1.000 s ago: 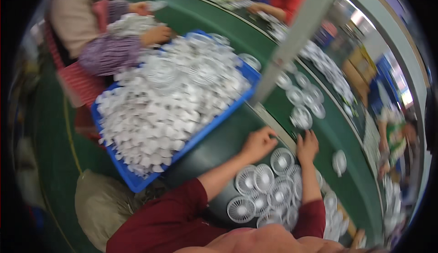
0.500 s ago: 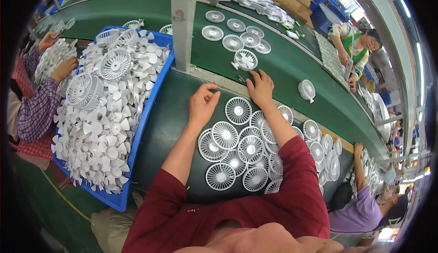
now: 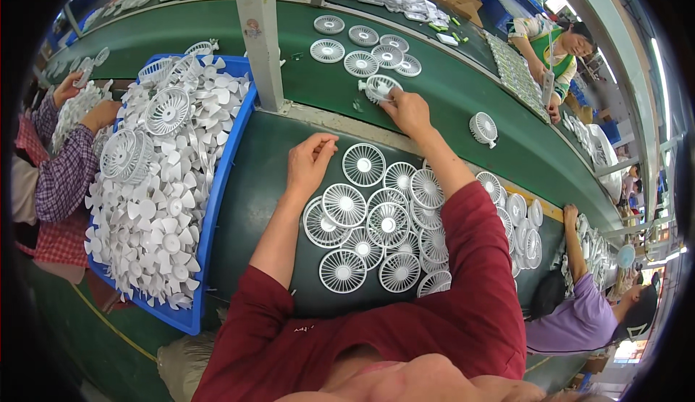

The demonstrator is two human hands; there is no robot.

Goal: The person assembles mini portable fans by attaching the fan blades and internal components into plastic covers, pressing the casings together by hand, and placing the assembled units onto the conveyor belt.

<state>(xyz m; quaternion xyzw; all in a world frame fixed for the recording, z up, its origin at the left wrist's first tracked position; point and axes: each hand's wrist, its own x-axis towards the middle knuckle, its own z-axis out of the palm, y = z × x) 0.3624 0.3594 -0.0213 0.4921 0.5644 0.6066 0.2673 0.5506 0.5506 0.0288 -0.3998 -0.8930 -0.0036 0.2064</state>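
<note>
- The right hand (image 3: 407, 110) reaches forward onto the green conveyor belt (image 3: 463, 83), fingers closed on a white round fan grille (image 3: 378, 87) that it holds at the belt's near edge; whether the grille rests on the belt or is lifted just clear of it is hard to tell from this angle.
- The left hand (image 3: 310, 161) lies on the dark work surface (image 3: 250, 206), palm down, fingers loosely curled and holding nothing; its fingertips stop just short of the nearest grille in the pile.
- The held grille lies ahead of both hands, away from the body. The right hand is on it and the left is well behind, nearer the pile of grilles (image 3: 384, 221) that lies flat and overlapping between the two forearms.
- Being round, the grille has no long axis to speak of; it looks tilted in the fingers.
- Further up the belt lie five more grilles in a loose group (image 3: 365, 47), and a single one (image 3: 483, 127) stands to the right.
- A grey post (image 3: 260, 40) rises between the belt and a blue tray (image 3: 221, 185) heaped with white fan blades (image 3: 163, 206) on the left.
- Other people work at the left edge, across the belt and at the lower right.
</note>
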